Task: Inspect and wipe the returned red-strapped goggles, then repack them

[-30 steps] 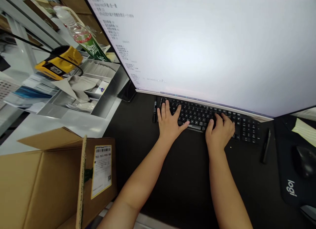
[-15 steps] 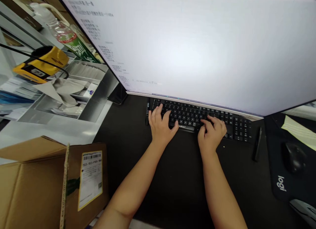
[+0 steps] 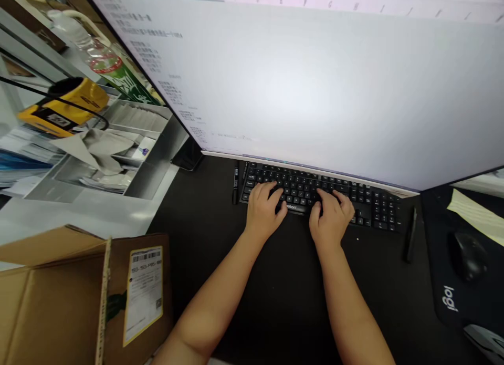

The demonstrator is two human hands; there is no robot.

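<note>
A black keyboard (image 3: 301,189) lies on the dark desk, just below a large monitor (image 3: 299,81) that shows a spreadsheet. Over the keyboard's left part rests my left hand (image 3: 263,210), fingers bent and apart, thumb by the front edge near the space bar. My right hand (image 3: 331,215) is over the letter keys right of the middle, its index finger stretched forward and the others curled a little. Neither hand holds anything. Which keys are pressed cannot be made out, as the fingers cover them.
To the right lie a black pen (image 3: 410,236), a dark mouse pad (image 3: 444,265), a black mouse (image 3: 468,256) and a yellow paper (image 3: 476,212). A marker (image 3: 235,184) lies left of the keyboard. An open cardboard box (image 3: 137,239), paper trays (image 3: 151,170) and a green-labelled bottle (image 3: 126,79) stand left.
My left hand has shifted right and its fingers have drawn in, uncovering the keyboard's left end. My right hand has moved slightly left. The view has tilted slightly, showing more of the screen's top.
</note>
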